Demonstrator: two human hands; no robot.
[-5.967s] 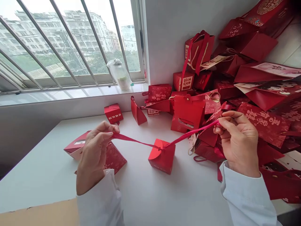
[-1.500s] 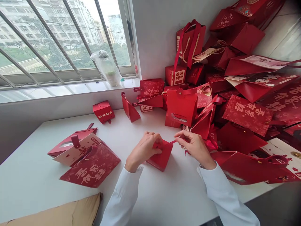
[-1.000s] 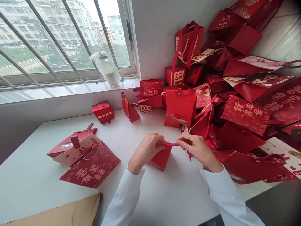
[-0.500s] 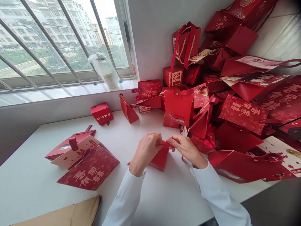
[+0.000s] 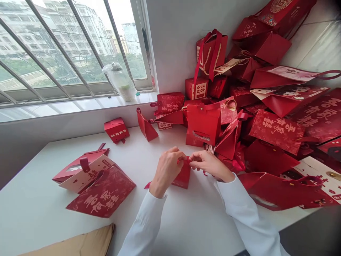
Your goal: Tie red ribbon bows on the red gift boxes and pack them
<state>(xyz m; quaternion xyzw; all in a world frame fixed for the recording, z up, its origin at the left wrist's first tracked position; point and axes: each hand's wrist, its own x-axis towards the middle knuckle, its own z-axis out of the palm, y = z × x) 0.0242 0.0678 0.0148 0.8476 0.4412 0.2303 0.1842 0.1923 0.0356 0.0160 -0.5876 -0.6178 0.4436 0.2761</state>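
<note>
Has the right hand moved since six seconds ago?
Yes: the right hand has moved left, from in front of the bag pile to the box being handled.

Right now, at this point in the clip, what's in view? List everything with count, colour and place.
Small card box: one, red, under both hands
Narrow ribbon ends: two, red, either side of that box
Patterned gift boxes: apparently three, overlapping, red and cream, table's left
Small lettered box: one, red, table's back edge
Wedge-shaped box: one, red, heap's left end
Heaped gift boxes and bags: too overlapped to count, mostly red, right
Smooth table: one, white, beneath
Cardboard piece: one, tan, lower left
Clear plastic bag with cup: one, whitish, windowsill
Barred window: one, silvery bars, upper left; pale buildings outside
Sleeves: two, white, lower centre and right
Left hand, right hand: one each, bare, fingers at the box's top
</note>
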